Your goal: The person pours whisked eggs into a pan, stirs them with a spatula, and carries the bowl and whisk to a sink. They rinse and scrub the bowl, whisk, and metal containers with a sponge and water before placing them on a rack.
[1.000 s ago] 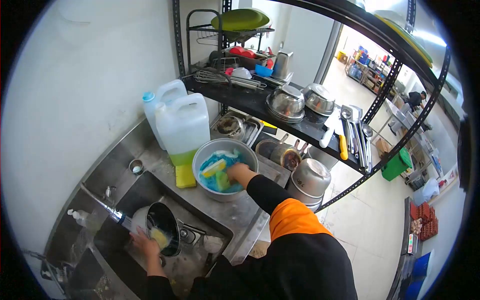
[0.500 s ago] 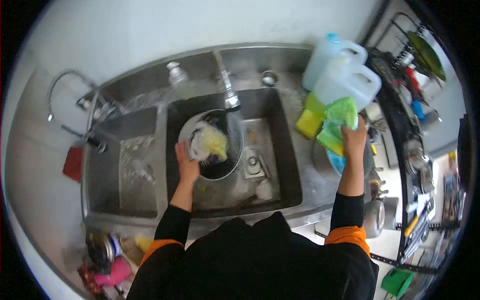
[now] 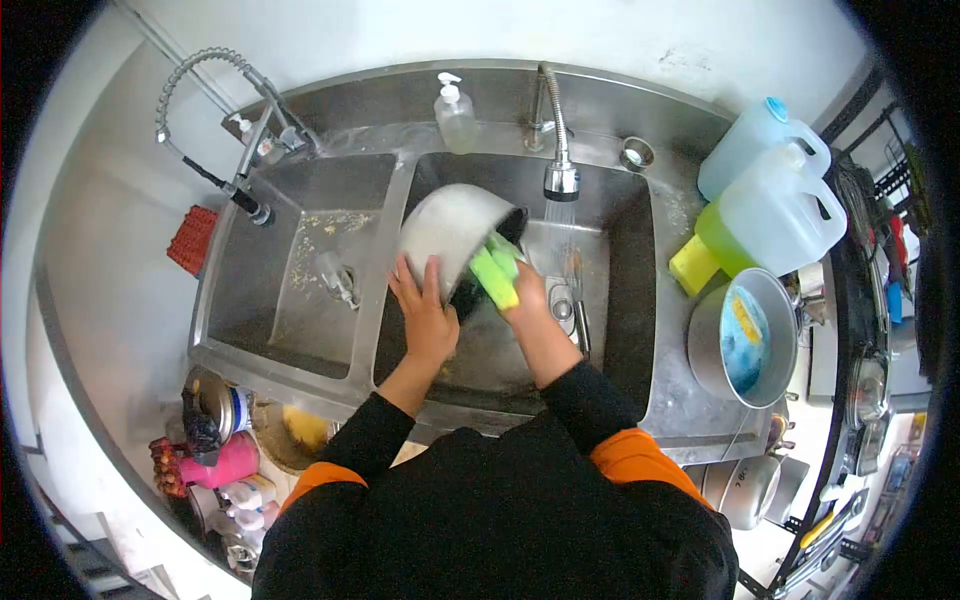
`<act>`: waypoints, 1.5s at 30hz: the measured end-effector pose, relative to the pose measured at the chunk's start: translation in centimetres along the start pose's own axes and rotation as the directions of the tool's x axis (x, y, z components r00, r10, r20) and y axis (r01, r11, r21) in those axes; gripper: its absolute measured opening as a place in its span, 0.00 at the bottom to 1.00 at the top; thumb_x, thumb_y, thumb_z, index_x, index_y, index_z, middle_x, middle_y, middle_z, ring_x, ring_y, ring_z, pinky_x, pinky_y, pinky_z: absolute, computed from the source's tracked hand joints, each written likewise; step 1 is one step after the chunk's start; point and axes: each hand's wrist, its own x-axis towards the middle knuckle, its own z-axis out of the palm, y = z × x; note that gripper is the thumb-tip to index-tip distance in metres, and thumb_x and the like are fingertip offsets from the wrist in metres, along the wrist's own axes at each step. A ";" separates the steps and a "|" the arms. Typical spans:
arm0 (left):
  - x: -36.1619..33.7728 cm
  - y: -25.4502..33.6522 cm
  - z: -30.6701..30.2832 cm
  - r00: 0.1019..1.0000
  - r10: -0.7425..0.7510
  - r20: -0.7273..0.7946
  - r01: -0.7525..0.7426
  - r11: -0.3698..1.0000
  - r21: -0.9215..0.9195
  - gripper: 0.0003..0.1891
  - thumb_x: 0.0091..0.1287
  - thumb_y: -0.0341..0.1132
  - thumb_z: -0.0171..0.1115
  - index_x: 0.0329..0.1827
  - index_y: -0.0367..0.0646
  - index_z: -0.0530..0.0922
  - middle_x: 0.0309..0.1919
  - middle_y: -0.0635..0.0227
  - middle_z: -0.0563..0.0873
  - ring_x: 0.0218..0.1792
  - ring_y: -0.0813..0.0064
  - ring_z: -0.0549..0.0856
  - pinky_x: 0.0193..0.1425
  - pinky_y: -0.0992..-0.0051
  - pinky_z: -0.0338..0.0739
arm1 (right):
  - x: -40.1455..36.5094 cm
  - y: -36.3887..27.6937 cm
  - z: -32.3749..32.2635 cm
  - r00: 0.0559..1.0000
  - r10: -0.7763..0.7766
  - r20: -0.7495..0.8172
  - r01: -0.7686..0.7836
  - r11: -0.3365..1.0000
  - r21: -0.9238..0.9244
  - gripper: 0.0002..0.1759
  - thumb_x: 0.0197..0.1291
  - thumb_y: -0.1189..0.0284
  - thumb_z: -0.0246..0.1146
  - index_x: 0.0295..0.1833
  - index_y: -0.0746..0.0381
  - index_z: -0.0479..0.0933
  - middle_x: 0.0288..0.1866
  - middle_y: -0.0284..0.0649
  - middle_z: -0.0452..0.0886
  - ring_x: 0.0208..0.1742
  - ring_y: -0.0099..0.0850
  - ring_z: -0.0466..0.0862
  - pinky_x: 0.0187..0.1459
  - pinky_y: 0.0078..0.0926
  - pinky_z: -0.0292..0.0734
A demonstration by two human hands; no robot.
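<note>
A light grey metal pot (image 3: 455,220) stands tilted on its side in the right sink basin (image 3: 625,300), its dark opening facing right. My left hand (image 3: 425,315) lies against the pot's outer wall with fingers spread. In my right hand (image 3: 533,300) is a bright green and yellow sponge (image 3: 492,272), pressed at the pot's rim and partly inside it. Most of the pot's interior is hidden. Water runs from the faucet (image 3: 562,182) just right of the pot. Small utensils (image 3: 575,310) lie on the basin floor near my right wrist.
A silver pot (image 3: 705,345) with blue liquid and a yellow sponge stands on the right counter. Behind it are two plastic jugs (image 3: 785,220) and a yellow sponge (image 3: 692,265). A pump bottle (image 3: 455,120) stands behind the basin. The left basin (image 3: 310,330) holds food scraps.
My right hand has brought the green sponge from above the right counter down to the pot. The pot has tipped from facing up to lying on its side. The view has shifted.
</note>
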 end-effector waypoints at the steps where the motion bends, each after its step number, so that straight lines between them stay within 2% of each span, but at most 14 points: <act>1: -0.3 0.1 0.1 0.995 -0.095 0.016 0.096 0.986 -0.138 0.41 0.44 0.19 0.52 0.66 0.50 0.52 0.65 0.43 0.43 0.65 0.40 0.42 0.65 0.54 0.49 | 0.0 1.0 1.8 0.999 -0.026 0.019 0.026 1.000 -0.006 0.13 0.60 0.72 0.45 0.51 0.61 0.64 0.42 0.46 0.74 0.38 0.41 0.79 0.40 0.41 0.77; 6: -1.5 0.0 0.5 0.961 -0.249 0.123 0.275 0.911 -0.306 0.41 0.45 0.21 0.46 0.68 0.46 0.47 0.66 0.50 0.49 0.67 0.57 0.49 0.68 0.68 0.45 | 0.8 6.7 1.6 0.976 0.200 0.088 -0.090 0.735 -0.673 0.17 0.57 0.69 0.51 0.52 0.62 0.68 0.43 0.41 0.76 0.42 0.35 0.77 0.42 0.36 0.73; 8: -1.5 -2.4 1.3 0.943 -0.319 0.089 0.320 0.803 -0.502 0.41 0.44 0.21 0.47 0.67 0.46 0.48 0.66 0.50 0.47 0.67 0.54 0.46 0.68 0.67 0.43 | 6.0 10.6 -6.3 0.876 0.209 0.436 0.405 0.173 -0.898 0.16 0.53 0.71 0.54 0.49 0.62 0.70 0.43 0.44 0.76 0.44 0.37 0.77 0.43 0.37 0.73; 11: -2.1 -4.4 0.8 0.867 -0.473 0.157 0.467 0.660 -0.588 0.42 0.43 0.21 0.47 0.67 0.48 0.49 0.66 0.53 0.49 0.67 0.55 0.47 0.68 0.69 0.43 | 2.6 5.0 -2.8 0.908 0.397 0.134 0.408 -0.766 -0.497 0.15 0.48 0.74 0.57 0.44 0.65 0.73 0.42 0.48 0.78 0.43 0.40 0.79 0.41 0.39 0.75; 16: -4.3 -2.2 0.4 0.744 -0.549 0.380 0.610 0.329 -0.721 0.43 0.43 0.18 0.46 0.68 0.51 0.49 0.63 0.60 0.56 0.59 0.65 0.64 0.55 0.75 0.65 | 2.7 2.4 -0.6 0.875 -0.310 0.372 0.203 -0.464 -0.863 0.21 0.46 0.76 0.54 0.50 0.63 0.70 0.46 0.57 0.72 0.49 0.48 0.74 0.46 0.41 0.71; 18: -4.6 -2.0 1.2 0.715 -0.534 0.451 0.645 0.256 -0.720 0.43 0.43 0.17 0.45 0.68 0.50 0.48 0.61 0.62 0.60 0.55 0.67 0.68 0.46 0.78 0.70 | 7.3 5.6 -3.4 0.853 -0.165 0.495 0.253 -0.698 -0.669 0.20 0.45 0.73 0.55 0.48 0.64 0.71 0.47 0.59 0.71 0.49 0.50 0.73 0.46 0.42 0.70; 23: -3.5 -1.1 0.9 0.687 -0.540 0.487 0.686 0.258 -0.681 0.44 0.40 0.16 0.45 0.68 0.47 0.48 0.58 0.59 0.64 0.52 0.64 0.71 0.48 0.74 0.70 | -0.6 7.2 0.9 0.929 0.154 0.335 0.367 -0.298 -0.881 0.15 0.43 0.68 0.57 0.36 0.67 0.76 0.47 0.56 0.73 0.48 0.49 0.74 0.45 0.42 0.70; 25: -3.0 -2.2 1.3 0.737 -0.506 0.448 0.607 0.204 -0.768 0.45 0.38 0.16 0.45 0.67 0.48 0.49 0.56 0.56 0.65 0.51 0.63 0.72 0.47 0.73 0.70 | 5.0 10.6 -8.6 0.773 0.620 0.134 0.578 -0.601 -0.552 0.15 0.43 0.69 0.58 0.37 0.66 0.76 0.48 0.53 0.74 0.47 0.47 0.75 0.46 0.40 0.71; 29: -3.2 -3.5 1.5 0.652 -0.582 0.487 0.648 0.094 -0.756 0.45 0.38 0.17 0.46 0.67 0.49 0.48 0.56 0.58 0.66 0.52 0.64 0.71 0.47 0.75 0.70 | 0.4 2.6 -6.4 0.850 0.473 0.231 0.504 -0.858 -0.100 0.13 0.45 0.71 0.58 0.38 0.64 0.77 0.47 0.46 0.75 0.50 0.45 0.72 0.42 0.43 0.72; 31: -4.5 -3.9 2.7 0.692 -0.548 0.470 0.660 0.218 -0.718 0.45 0.39 0.17 0.45 0.67 0.49 0.47 0.56 0.58 0.66 0.52 0.65 0.70 0.47 0.76 0.69 | 4.9 2.5 -8.6 0.879 0.049 0.475 0.228 -0.917 -0.328 0.15 0.45 0.72 0.57 0.43 0.60 0.76 0.54 0.42 0.68 0.52 0.43 0.70 0.42 0.40 0.72; 34: -4.8 -2.9 2.9 0.696 -0.516 0.500 0.680 0.249 -0.690 0.45 0.40 0.16 0.44 0.68 0.50 0.46 0.55 0.60 0.67 0.50 0.67 0.71 0.45 0.78 0.70 | 7.0 0.4 -4.4 0.857 0.167 0.487 0.389 -0.830 -0.400 0.13 0.47 0.72 0.56 0.42 0.58 0.75 0.52 0.42 0.67 0.51 0.40 0.70 0.44 0.34 0.73; 39: -2.9 -0.2 -0.1 0.598 -0.517 0.613 0.758 0.115 -0.642 0.45 0.42 0.17 0.45 0.68 0.53 0.45 0.55 0.60 0.67 0.44 0.66 0.75 0.35 0.74 0.74 | 3.3 0.2 3.3 0.204 0.593 0.779 0.846 -0.507 0.165 0.12 0.47 0.73 0.54 0.41 0.59 0.72 0.44 0.41 0.72 0.49 0.38 0.73 0.43 0.31 0.74; 43: -3.0 -1.8 -0.4 0.605 -0.535 0.589 0.753 0.145 -0.642 0.45 0.43 0.17 0.43 0.68 0.59 0.42 0.54 0.58 0.68 0.43 0.63 0.76 0.30 0.66 0.78 | 2.7 -2.3 5.3 0.778 0.282 0.561 0.554 -0.729 -0.403 0.10 0.52 0.71 0.50 0.39 0.61 0.73 0.40 0.47 0.75 0.45 0.42 0.77 0.43 0.38 0.73; 45: -3.1 -3.1 0.4 0.666 -0.545 0.509 0.624 0.033 -0.781 0.46 0.43 0.17 0.43 0.68 0.61 0.43 0.55 0.58 0.67 0.44 0.61 0.76 0.31 0.64 0.78 | 1.5 -3.2 2.4 0.806 0.397 0.438 0.530 -0.814 -0.237 0.12 0.51 0.71 0.51 0.40 0.63 0.74 0.39 0.48 0.76 0.42 0.41 0.78 0.42 0.37 0.73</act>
